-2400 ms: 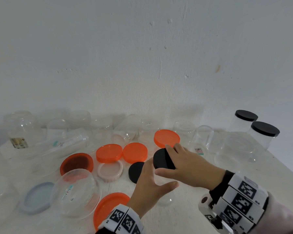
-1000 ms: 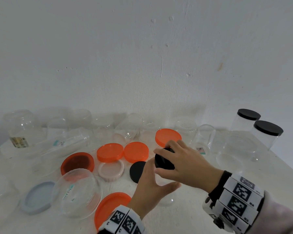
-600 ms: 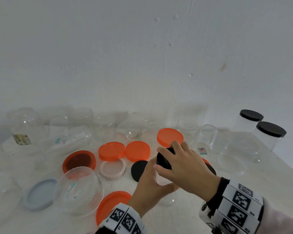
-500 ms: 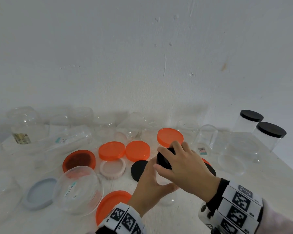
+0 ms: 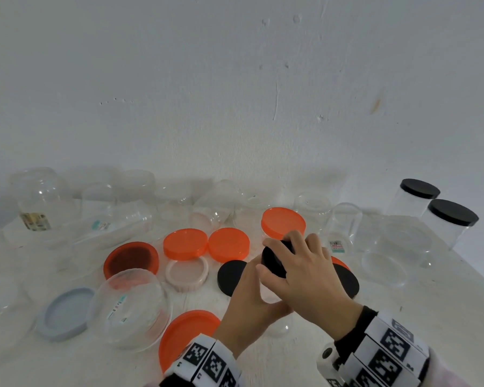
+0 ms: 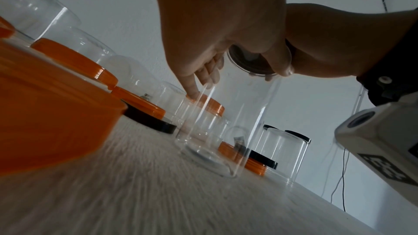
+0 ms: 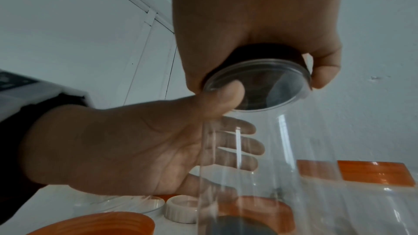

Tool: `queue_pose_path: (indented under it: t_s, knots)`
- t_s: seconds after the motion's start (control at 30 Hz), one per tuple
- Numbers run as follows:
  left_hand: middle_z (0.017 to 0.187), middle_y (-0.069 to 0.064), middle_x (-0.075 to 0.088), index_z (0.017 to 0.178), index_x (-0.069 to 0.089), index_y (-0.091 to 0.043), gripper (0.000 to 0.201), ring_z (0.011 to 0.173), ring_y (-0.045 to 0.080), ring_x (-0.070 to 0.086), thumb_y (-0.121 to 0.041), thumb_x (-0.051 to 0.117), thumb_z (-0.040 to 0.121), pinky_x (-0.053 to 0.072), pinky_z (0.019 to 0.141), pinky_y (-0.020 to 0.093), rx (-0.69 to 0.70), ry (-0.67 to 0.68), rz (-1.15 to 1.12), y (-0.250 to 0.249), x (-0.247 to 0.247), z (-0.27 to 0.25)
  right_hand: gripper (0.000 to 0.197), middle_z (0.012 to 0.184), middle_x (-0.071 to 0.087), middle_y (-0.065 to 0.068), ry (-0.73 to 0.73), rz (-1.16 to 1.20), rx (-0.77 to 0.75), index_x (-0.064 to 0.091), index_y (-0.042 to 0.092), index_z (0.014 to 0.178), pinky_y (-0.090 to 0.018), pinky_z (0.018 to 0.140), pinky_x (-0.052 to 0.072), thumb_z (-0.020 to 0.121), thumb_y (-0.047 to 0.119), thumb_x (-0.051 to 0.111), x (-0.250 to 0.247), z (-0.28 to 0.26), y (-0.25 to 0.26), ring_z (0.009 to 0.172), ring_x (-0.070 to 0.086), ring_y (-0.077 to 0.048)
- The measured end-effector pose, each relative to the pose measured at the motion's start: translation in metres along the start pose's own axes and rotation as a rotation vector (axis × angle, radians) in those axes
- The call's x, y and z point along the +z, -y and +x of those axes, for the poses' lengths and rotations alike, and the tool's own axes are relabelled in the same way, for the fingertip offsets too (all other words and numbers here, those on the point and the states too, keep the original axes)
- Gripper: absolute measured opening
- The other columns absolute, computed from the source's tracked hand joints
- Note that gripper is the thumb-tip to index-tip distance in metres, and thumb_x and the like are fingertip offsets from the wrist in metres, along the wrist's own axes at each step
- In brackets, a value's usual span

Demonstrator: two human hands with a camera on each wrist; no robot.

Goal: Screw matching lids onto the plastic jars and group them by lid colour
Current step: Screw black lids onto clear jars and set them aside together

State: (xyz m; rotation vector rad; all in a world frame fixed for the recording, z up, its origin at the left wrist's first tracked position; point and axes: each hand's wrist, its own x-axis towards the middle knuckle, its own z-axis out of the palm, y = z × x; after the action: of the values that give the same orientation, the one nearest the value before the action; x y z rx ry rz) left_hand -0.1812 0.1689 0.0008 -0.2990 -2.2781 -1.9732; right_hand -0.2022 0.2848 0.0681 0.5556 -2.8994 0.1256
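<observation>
Since earlier frame, my right hand [image 5: 305, 270] rotated black lid [image 5: 274, 258] flatter on jar [image 6: 230, 131], centre frame. Fingers curl round lid; left hand [image 5: 252, 305] wraps jar. Step: threading. Next: twist tight, I judge.

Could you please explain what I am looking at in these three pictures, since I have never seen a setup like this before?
No machine here: a person wears three cameras, one on the head and one on each wrist, on bands with printed markers. The head view looks down at a white table strewn with clear jars and loose orange lids, plus grey, pink and black ones. The left hand grips an upright clear jar; the right hand grips a black lid on its mouth. The wrist views show the same grip from below. Two jars with black lids stand at the far right.
</observation>
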Motion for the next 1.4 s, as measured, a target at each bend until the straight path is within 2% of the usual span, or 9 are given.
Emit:
queue_pose_path:
  t_s: [0.27, 0.47, 0.57, 0.8, 0.97, 1.07, 1.17, 1.27, 1.4]
  knots:
    - [0.123, -0.02, 0.053, 0.128, 0.043, -0.039, 0.071, 0.117, 0.001, 0.052, -0.038, 0.082, 0.069, 0.048, 0.098, 0.028, 0.058, -0.042, 0.042, 0.004, 0.002, -0.001, 0.06, 0.135, 0.046, 0.009, -0.059, 0.173, 0.004, 0.045, 0.033, 0.138, -0.03, 0.104, 0.034, 0.087, 0.06, 0.029, 0.004, -0.005, 0.004, 0.127, 0.036, -0.015]
    - [0.127, -0.033, 0.045, 0.135, 0.034, -0.047, 0.078, 0.12, -0.01, 0.044, -0.058, 0.073, 0.068, 0.041, 0.098, 0.011, 0.03, 0.111, 0.217, 0.006, -0.018, 0.003, 0.062, 0.146, 0.043, 0.009, -0.088, 0.214, -0.008, 0.045, 0.032, 0.142, -0.03, 0.113, 0.024, 0.088, 0.061, 0.036, 0.006, -0.006, 0.001, 0.139, 0.03, -0.012]
    - [0.13, -0.024, 0.043, 0.136, 0.037, -0.038, 0.077, 0.119, -0.004, 0.043, -0.063, 0.068, 0.07, 0.041, 0.104, 0.024, -0.041, 0.204, 0.484, 0.015, -0.04, 0.005, 0.055, 0.141, 0.048, 0.008, -0.139, 0.241, -0.022, 0.05, 0.029, 0.139, -0.026, 0.106, 0.031, 0.09, 0.053, 0.052, 0.007, -0.007, 0.001, 0.135, 0.033, -0.013]
    - [0.142, -0.009, 0.03, 0.145, 0.03, -0.025, 0.071, 0.13, 0.007, 0.03, -0.048, 0.059, 0.084, 0.031, 0.108, 0.023, -0.326, 0.306, 0.757, 0.04, -0.084, -0.002, 0.059, 0.144, 0.038, 0.016, -0.112, 0.255, -0.036, 0.041, 0.034, 0.142, -0.017, 0.098, 0.032, 0.089, 0.06, 0.044, 0.01, -0.005, -0.002, 0.134, 0.024, -0.006]
    - [0.128, -0.014, 0.03, 0.137, 0.038, -0.026, 0.058, 0.123, 0.003, 0.031, -0.051, 0.054, 0.087, 0.028, 0.103, 0.018, -0.324, 0.326, 0.802, 0.044, -0.087, -0.006, 0.067, 0.149, 0.027, 0.013, -0.051, 0.252, -0.079, 0.029, 0.034, 0.147, -0.022, 0.099, 0.035, 0.088, 0.061, 0.043, 0.005, -0.009, -0.008, 0.134, 0.021, -0.013]
    - [0.126, -0.016, 0.027, 0.137, 0.038, -0.027, 0.053, 0.121, 0.001, 0.028, -0.048, 0.053, 0.09, 0.026, 0.102, 0.016, -0.309, 0.32, 0.835, 0.044, -0.084, -0.007, 0.071, 0.151, 0.014, 0.016, -0.003, 0.25, -0.117, 0.016, 0.036, 0.149, -0.021, 0.102, 0.032, 0.087, 0.057, 0.044, 0.001, -0.017, -0.017, 0.135, 0.013, -0.013]
    - [0.13, -0.015, 0.026, 0.138, 0.038, -0.028, 0.053, 0.126, 0.001, 0.026, -0.048, 0.052, 0.091, 0.025, 0.107, 0.017, -0.313, 0.308, 0.873, 0.043, -0.083, -0.008, 0.077, 0.143, 0.008, 0.03, 0.08, 0.38, -0.115, 0.014, 0.043, 0.147, -0.017, 0.099, 0.029, 0.08, 0.054, 0.052, -0.01, -0.032, -0.038, 0.131, 0.015, -0.005]
    - [0.138, -0.013, 0.025, 0.138, 0.036, -0.03, 0.054, 0.131, 0.002, 0.026, -0.05, 0.052, 0.091, 0.025, 0.109, 0.018, -0.314, 0.292, 0.921, 0.04, -0.08, -0.006, 0.08, 0.13, 0.02, 0.042, 0.104, 0.552, -0.032, 0.025, 0.052, 0.141, -0.013, 0.1, 0.03, 0.068, 0.058, 0.057, -0.024, -0.055, -0.077, 0.125, 0.026, 0.01]
    - [0.142, -0.01, 0.023, 0.137, 0.035, -0.031, 0.053, 0.126, 0.001, 0.031, -0.049, 0.052, 0.09, 0.027, 0.108, 0.017, -0.315, 0.288, 0.966, 0.039, -0.078, -0.003, 0.071, 0.123, 0.039, 0.036, -0.054, 0.59, 0.133, 0.04, 0.069, 0.12, -0.006, 0.091, 0.034, 0.063, 0.047, 0.078, -0.053, -0.089, -0.141, 0.114, 0.044, 0.009]
